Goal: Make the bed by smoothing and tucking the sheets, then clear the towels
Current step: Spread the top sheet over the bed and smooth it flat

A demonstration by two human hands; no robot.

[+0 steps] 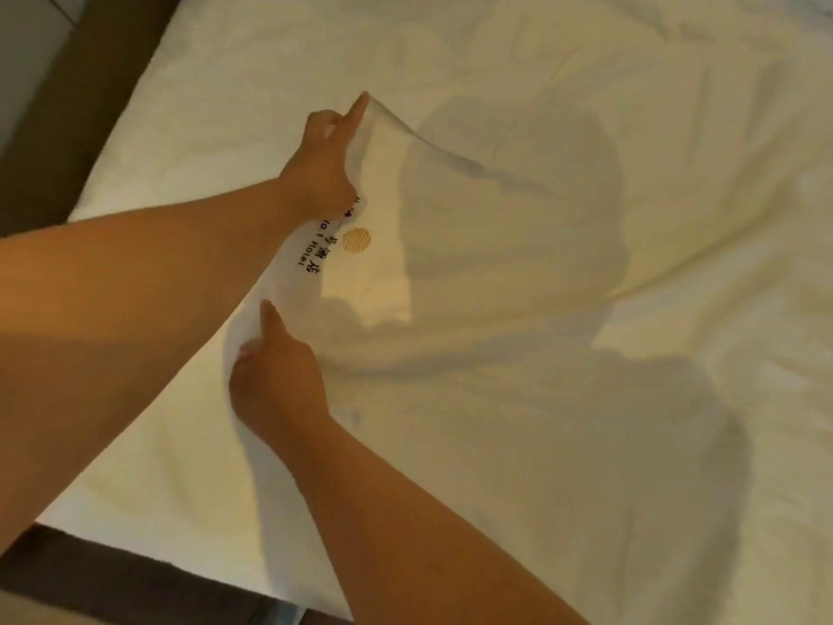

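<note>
Smoothing step in hand: left hand (322,166) and right hand (275,381) each hold a closed grip on the lifted edge of the white printed-logo cotton sheet (360,263), long axis running away from the near bed corner; next, probably pull taut, lay flat.

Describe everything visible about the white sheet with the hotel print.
The white sheet is thin, wrinkled cloth spread over the bed. Near its lifted edge sit black lettering and an orange striped disc. The left hand grips the raised edge high; the right hand grips it lower. Shadows fall across it.
</note>
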